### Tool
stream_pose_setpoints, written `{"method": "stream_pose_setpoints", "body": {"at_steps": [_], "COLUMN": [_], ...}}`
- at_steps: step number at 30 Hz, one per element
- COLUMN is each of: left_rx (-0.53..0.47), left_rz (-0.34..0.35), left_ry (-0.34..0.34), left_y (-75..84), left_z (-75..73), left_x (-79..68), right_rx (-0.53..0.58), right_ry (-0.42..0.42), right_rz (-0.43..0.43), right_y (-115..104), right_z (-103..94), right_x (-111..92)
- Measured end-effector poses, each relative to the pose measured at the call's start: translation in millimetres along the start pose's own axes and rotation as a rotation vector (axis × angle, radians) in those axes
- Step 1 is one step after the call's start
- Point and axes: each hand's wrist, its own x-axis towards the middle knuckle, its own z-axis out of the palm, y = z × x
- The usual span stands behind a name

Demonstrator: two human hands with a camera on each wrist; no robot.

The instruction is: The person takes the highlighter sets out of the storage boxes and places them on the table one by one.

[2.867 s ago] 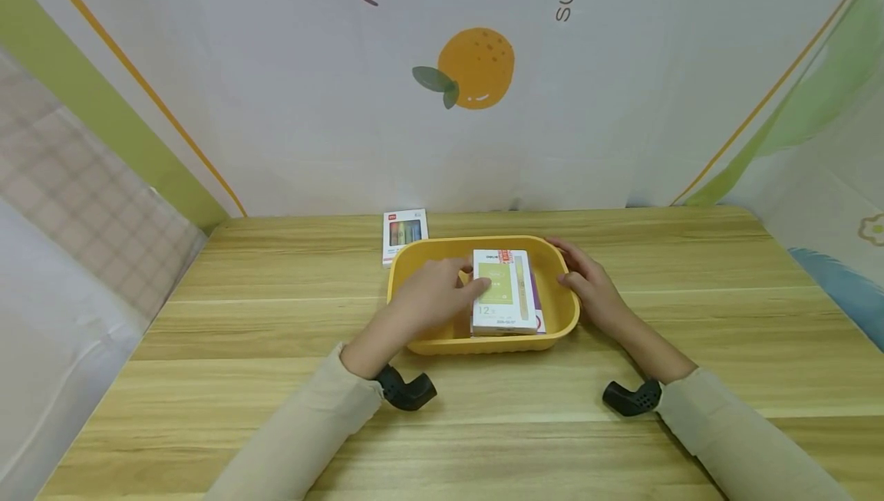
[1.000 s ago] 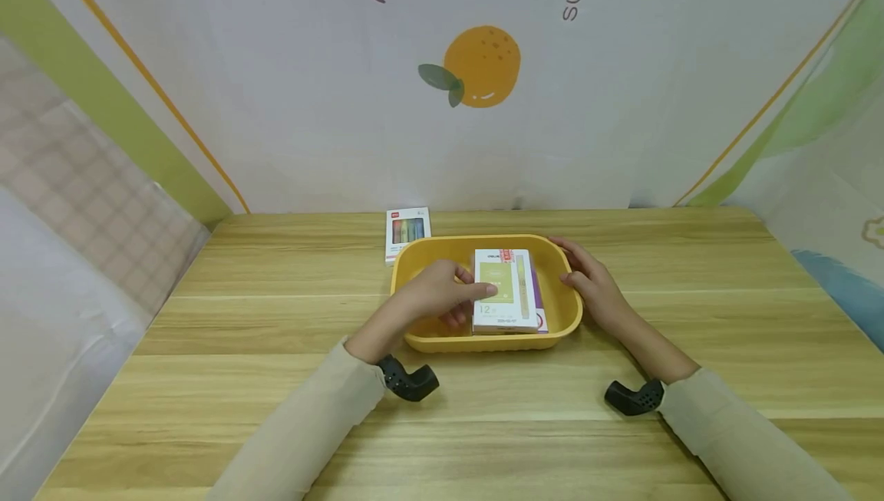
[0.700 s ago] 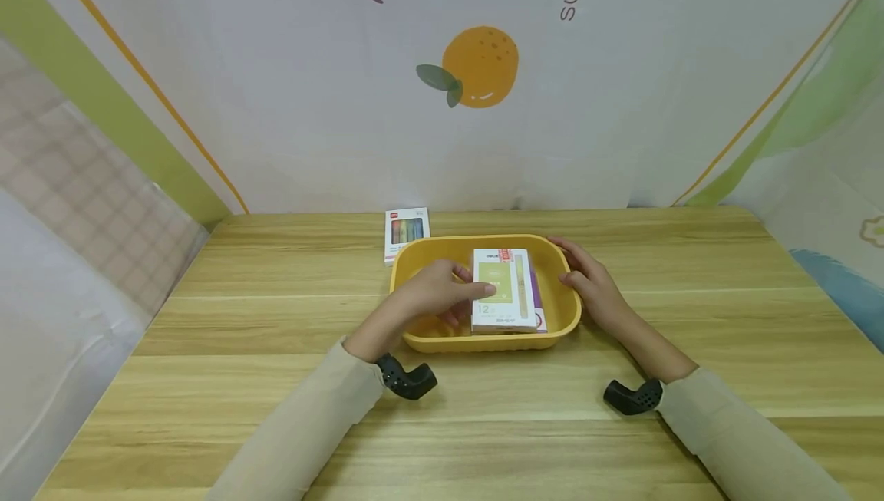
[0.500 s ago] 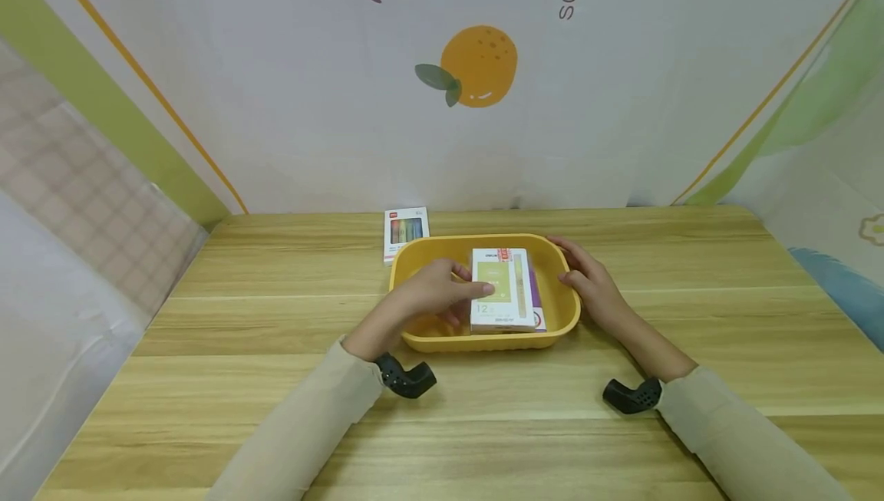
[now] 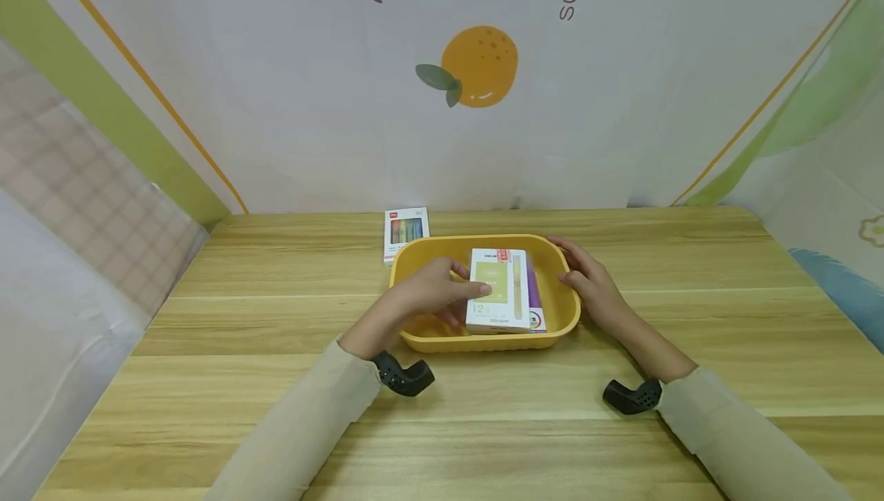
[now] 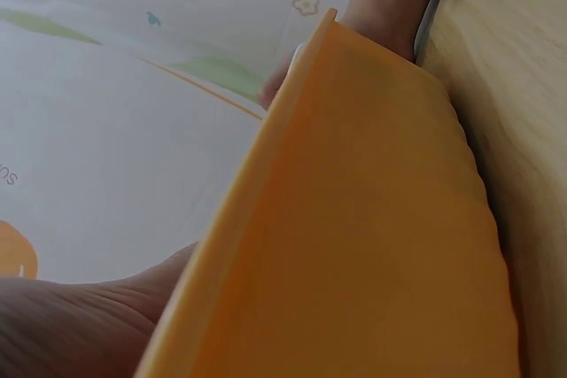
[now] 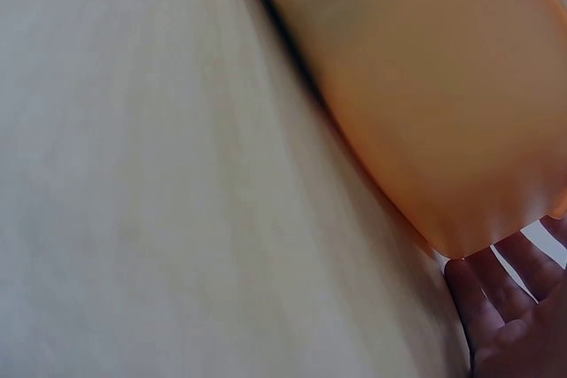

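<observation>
A yellow tray (image 5: 559, 322) stands mid-table. Inside it my left hand (image 5: 431, 295) grips a white-and-green box (image 5: 499, 290) by its left edge, thumb on top. The box sits raised a little over a purple box (image 5: 536, 295) whose right edge peeks out beneath. My right hand (image 5: 587, 282) rests against the tray's right rim with relaxed fingers. In the right wrist view those fingers (image 7: 514, 307) lie beside the tray's outer wall (image 7: 425, 86). The left wrist view is filled by the tray wall (image 6: 372, 245).
A small box of coloured markers (image 5: 405, 229) lies flat behind the tray's back left corner. The wooden table (image 5: 207, 378) ends at a printed fabric backdrop (image 5: 276, 102) behind and on both sides.
My left hand has shifted the white-and-green box slightly left and up, uncovering more of the purple box's near right corner. The right hand and the tray have stayed in place.
</observation>
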Motion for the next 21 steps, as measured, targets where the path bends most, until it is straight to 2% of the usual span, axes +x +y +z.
{"method": "stream_pose_setpoints", "body": {"at_steps": [9,21], "left_rx": [-0.006,-0.020], "left_rz": [-0.011,0.018], "left_ry": [-0.026,-0.039], "left_y": [0.1,-0.2], "left_z": [-3.4,-5.3], "left_x": [-0.6,-3.8], "right_rx": [0.000,0.022], "right_ry": [0.001,-0.010], "right_rz": [0.003,-0.004], "right_y": [0.4,0.5], "right_z": [-0.3,-0.1], "right_x": [0.5,-0.2]}}
